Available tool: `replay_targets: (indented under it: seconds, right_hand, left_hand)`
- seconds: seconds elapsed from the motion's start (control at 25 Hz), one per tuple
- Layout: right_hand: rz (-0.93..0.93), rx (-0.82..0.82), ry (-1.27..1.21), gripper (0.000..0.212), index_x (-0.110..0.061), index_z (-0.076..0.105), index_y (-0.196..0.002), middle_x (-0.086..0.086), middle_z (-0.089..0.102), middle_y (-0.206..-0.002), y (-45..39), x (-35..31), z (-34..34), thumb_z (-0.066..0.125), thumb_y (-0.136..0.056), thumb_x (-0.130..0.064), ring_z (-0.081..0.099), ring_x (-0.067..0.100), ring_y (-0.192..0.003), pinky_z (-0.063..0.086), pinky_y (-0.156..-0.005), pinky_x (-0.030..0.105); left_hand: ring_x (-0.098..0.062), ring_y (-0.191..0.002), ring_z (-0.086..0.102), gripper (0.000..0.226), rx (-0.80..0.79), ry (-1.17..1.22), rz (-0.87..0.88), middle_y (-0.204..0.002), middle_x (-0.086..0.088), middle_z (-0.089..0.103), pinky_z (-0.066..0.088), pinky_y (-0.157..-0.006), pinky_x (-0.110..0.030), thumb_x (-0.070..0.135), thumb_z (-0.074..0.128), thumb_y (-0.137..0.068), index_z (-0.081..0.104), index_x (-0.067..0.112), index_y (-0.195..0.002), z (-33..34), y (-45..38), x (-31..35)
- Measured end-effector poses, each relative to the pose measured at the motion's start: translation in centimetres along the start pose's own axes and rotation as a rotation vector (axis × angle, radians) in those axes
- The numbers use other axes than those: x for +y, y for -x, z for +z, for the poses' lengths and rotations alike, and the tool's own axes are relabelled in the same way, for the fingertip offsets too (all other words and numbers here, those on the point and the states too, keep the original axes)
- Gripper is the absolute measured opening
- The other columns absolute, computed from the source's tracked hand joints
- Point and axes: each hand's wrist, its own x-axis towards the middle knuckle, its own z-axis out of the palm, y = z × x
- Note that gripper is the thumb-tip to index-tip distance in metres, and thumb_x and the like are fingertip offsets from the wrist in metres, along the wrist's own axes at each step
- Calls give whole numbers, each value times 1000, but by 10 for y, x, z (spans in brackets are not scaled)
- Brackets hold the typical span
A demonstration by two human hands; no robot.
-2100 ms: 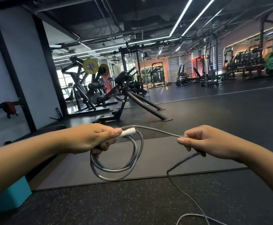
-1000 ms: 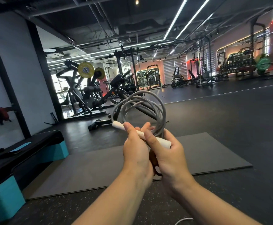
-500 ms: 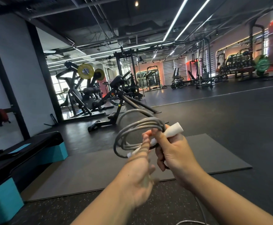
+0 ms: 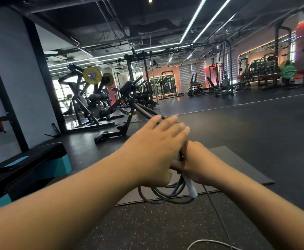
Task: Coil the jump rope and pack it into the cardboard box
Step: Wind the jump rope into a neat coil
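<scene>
My right hand (image 4: 200, 165) grips the grey jump rope (image 4: 165, 195) where its loops gather. The coil hangs below both hands, and a white handle (image 4: 191, 186) points down beside it. My left hand (image 4: 153, 150) lies over the right one with fingers straight and spread, partly hiding the grip; I cannot tell whether it touches the rope. A loose tail of rope (image 4: 218, 213) drops from my right hand to the floor and curls at the bottom edge. No cardboard box is in view.
A grey mat (image 4: 237, 168) lies on the speckled rubber floor under my hands. A black and teal step platform (image 4: 26, 168) stands at the left. A black bench frame (image 4: 126, 112) and weight machines stand farther back.
The coil has swung from upright above my hands to hanging below them, and the white handle now points down. My left hand has let go and moved over the right hand, fingers spread.
</scene>
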Motion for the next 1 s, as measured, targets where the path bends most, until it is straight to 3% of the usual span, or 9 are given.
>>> replay_targets:
  seconds: [0.08, 0.16, 0.24, 0.36, 0.48, 0.64, 0.76, 0.88, 1.0]
  right_hand:
    - [-21, -24, 115, 24, -14, 63, -86, 11, 71, -83, -1, -5, 0, 67, -89, -37, 64, 33, -81, 54, -70, 42]
    - [-5, -38, 162, 30, -21, 49, -67, 2, 57, -67, 0, -6, -2, 68, -87, -31, 54, 31, -74, 43, -60, 35]
    - [0, -62, 205, 36, -24, 40, -63, -2, 48, -62, 0, -6, -4, 69, -84, -27, 50, 27, -70, 36, -55, 33]
    - [-46, -70, 224, 19, -20, 51, -74, 6, 60, -73, 0, -5, -2, 68, -80, -26, 58, 29, -74, 40, -59, 33]
    - [-35, -72, 248, 20, -25, 52, -74, 1, 64, -79, 1, -1, -5, 66, -75, -39, 62, 28, -77, 46, -62, 35]
    - [-27, -115, 324, 27, -26, 60, -82, -4, 65, -75, 5, 1, -16, 64, -78, -52, 61, 22, -72, 43, -58, 32]
    - [-127, -97, 421, 22, -26, 61, -93, 3, 66, -88, 5, -11, -4, 60, -88, -48, 58, 30, -78, 41, -62, 34]
    - [-133, -83, 448, 37, -19, 66, -103, 8, 66, -94, 5, -12, 1, 66, -84, -51, 60, 34, -84, 42, -67, 33]
    - [-178, -137, 408, 23, -25, 65, -92, 4, 63, -85, 7, -7, -3, 71, -76, -41, 60, 31, -81, 45, -64, 33]
  left_hand:
    - [-27, -139, 37, 74, -52, -122, 14, -150, -7, 43, 31, -106, -36, 30, 59, -85, 30, 9, -150, 2, -11, 6]
    - [-25, -115, 57, 40, -31, -88, -29, -124, -2, 59, 31, -80, -32, 26, 62, -87, 46, 18, -123, 9, -16, 8]
    - [-27, -105, 64, 30, -94, 24, -138, -115, -1, 63, 33, -72, -34, 24, 63, -88, 48, 21, -114, 9, -17, 7]
    - [-29, -98, 64, 22, -152, 171, -229, -108, -4, 65, 38, -68, -35, 27, 60, -90, 52, 22, -110, 12, -15, 7]
    - [-30, -89, 60, 6, -230, 287, -257, -100, -5, 61, 38, -67, -34, 25, 53, -94, 49, 22, -96, 16, -6, 2]
    - [-25, -82, 51, 7, -240, 119, -263, -90, 0, 55, 32, -65, -33, 30, 47, -97, 48, 24, -94, 14, 5, -1]
    - [-26, -97, 60, 20, -339, 98, -230, -105, -3, 64, 32, -72, -32, 21, 59, -88, 50, 24, -106, 8, -7, 4]
    - [-25, -97, 61, 40, -511, 447, -153, -112, -4, 67, 44, -76, -32, 26, 74, -84, 54, 17, -118, 7, -14, -3]
    - [-25, -95, 61, 37, -583, 647, -128, -108, -4, 64, 48, -77, -36, 31, 69, -90, 49, 17, -117, 17, -2, -10]
